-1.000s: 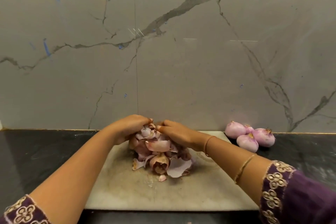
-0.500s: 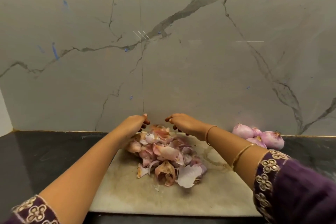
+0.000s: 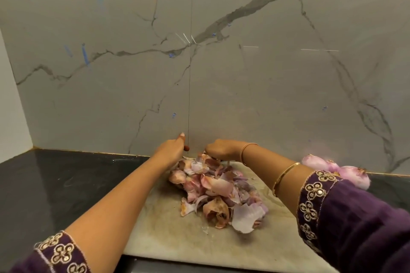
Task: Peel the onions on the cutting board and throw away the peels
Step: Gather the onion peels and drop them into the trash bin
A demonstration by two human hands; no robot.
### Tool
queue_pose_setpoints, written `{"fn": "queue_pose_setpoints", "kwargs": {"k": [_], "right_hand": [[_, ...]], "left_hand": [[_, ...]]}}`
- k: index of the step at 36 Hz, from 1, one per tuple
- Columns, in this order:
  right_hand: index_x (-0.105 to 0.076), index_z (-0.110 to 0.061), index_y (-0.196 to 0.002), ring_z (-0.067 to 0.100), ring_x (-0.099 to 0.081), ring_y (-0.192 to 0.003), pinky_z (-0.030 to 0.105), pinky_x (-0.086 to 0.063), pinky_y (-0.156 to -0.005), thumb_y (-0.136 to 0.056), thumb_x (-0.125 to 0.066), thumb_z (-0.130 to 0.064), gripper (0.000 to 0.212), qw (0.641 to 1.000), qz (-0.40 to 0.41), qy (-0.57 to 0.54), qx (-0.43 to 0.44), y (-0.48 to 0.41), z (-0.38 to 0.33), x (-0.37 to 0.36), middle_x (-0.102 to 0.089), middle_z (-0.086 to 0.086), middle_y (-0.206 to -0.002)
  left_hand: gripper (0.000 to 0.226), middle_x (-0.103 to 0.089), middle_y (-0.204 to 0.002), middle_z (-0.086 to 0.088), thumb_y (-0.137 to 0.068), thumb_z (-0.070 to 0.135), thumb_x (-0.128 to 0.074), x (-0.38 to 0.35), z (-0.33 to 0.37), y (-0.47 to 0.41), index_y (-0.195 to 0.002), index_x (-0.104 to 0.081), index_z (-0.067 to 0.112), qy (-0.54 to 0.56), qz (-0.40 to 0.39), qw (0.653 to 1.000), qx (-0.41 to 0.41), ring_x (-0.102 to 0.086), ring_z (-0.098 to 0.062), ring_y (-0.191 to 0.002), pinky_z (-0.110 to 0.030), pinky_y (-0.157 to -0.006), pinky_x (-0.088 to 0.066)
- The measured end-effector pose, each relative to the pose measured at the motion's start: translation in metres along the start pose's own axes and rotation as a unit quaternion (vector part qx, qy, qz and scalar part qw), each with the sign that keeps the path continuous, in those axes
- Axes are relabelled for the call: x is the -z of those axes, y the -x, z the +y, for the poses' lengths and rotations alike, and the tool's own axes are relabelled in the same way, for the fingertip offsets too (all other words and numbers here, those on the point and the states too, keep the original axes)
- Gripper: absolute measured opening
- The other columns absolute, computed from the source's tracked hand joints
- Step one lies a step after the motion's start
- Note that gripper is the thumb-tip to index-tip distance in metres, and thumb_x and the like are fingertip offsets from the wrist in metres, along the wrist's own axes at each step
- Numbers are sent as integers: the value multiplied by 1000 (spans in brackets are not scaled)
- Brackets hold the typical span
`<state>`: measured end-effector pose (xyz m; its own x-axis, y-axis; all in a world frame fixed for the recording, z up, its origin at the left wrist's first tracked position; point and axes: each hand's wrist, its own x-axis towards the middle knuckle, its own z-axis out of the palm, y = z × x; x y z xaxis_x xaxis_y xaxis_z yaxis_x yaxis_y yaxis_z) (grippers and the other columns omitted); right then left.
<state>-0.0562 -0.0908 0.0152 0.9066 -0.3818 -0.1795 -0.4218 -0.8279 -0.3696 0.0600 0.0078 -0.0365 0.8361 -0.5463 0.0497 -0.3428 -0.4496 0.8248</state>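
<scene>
You're at the gathering step. The onions (image 3: 339, 172) look peeled and sit clustered on the counter (image 3: 66, 184), just right of the board (image 3: 164, 230). The peels (image 3: 218, 190) lie heaped on the board's far half.

Your left hand (image 3: 170, 150) is at the heap's far left edge, thumb lifted and fingers loosely bent, holding nothing I can see. Your right hand (image 3: 219, 150) is at the far edge beside it, fingers curled down into the peels. I cannot tell whether they pinch any.

Next, I'd judge, you need both hands cupped round the heap to lift it in 1 go. The peels are light and loose, so flakes may fall.

No bin shows. The wall (image 3: 221, 73) stands close behind your hands, and your right sleeve (image 3: 355, 219) hangs near the onions. Small scraps lie on the board nearer you.
</scene>
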Motion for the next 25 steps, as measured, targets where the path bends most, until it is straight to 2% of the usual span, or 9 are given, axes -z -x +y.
{"fn": "queue_pose_setpoints", "kwargs": {"k": [2,3,7,11,14,17,19,22,25], "right_hand": [[-56,8,-114,29,-48,-98,33,-39,-90,-104,-26,-16,40,1000,4,-1,3,3,4,-1,-55,22,-124],[-57,8,-113,28,-48,-97,34,-39,-89,-104,-26,-17,41,1000,3,8,14,5,7,-1,-56,22,-121],[-52,-3,-88,25,-43,-83,29,-34,-68,-102,-32,-23,32,998,24,27,44,7,21,-5,-52,15,-96],[-50,-5,-80,22,-40,-74,31,-31,-62,-101,-33,-23,33,997,40,-2,63,9,32,-4,-49,13,-84],[-53,-4,-68,20,-40,-66,31,-35,-61,-101,-35,-22,41,996,67,-12,65,11,37,1,-52,13,-73],[-62,3,-75,23,-49,-70,32,-39,-67,-99,-37,-22,43,989,130,-28,59,7,42,5,-65,23,-85],[-61,-3,-73,25,-53,-71,31,-40,-68,-100,-37,-24,42,983,165,-33,72,4,43,7,-65,18,-84],[-65,-4,-93,24,-57,-92,31,-43,-83,-104,-31,-26,42,982,141,-68,109,4,36,6,-65,11,-102],[-61,2,-113,28,-55,-109,40,-41,-101,-105,-25,-31,49,986,93,-78,116,2,27,-1,-61,15,-122]], "left_hand": [[61,-56,-129,-15,-103,46,-16,0,-3,-1,-107,-67,14,-23,4,1000,-3,-48,-30,-117,-38,-103,-36],[60,-57,-128,-14,-102,47,-15,0,-6,-3,-103,-68,16,-34,5,999,-5,-49,-30,-117,-39,-104,-35],[58,-57,-130,-11,-101,50,-12,-1,-10,-6,-92,-65,28,-70,-3,997,-9,-48,-30,-120,-45,-107,-32],[61,-60,-125,-8,-102,46,-6,-3,-7,-3,-115,-64,31,-151,-14,988,-10,-52,-28,-115,-43,-108,-26],[71,-62,-122,-9,-95,57,-1,-3,-12,-9,-120,-63,33,-193,-19,981,-4,-48,-30,-117,-46,-106,-27],[88,-58,-128,-9,-84,64,5,-5,-17,-18,-125,-61,24,-227,-16,974,-4,-46,-30,-121,-48,-105,-30],[87,-59,-127,-11,-88,61,4,-6,-17,-17,-119,-63,16,-243,-10,970,-16,-47,-30,-119,-48,-104,-31],[74,-58,-126,-15,-97,55,-5,-6,-12,-11,-121,-61,12,-247,0,969,-18,-42,-31,-121,-47,-104,-31],[65,-54,-132,-12,-101,51,-11,-6,-7,-4,-128,-58,14,-243,8,970,-13,-36,-29,-126,-46,-102,-32]]}}
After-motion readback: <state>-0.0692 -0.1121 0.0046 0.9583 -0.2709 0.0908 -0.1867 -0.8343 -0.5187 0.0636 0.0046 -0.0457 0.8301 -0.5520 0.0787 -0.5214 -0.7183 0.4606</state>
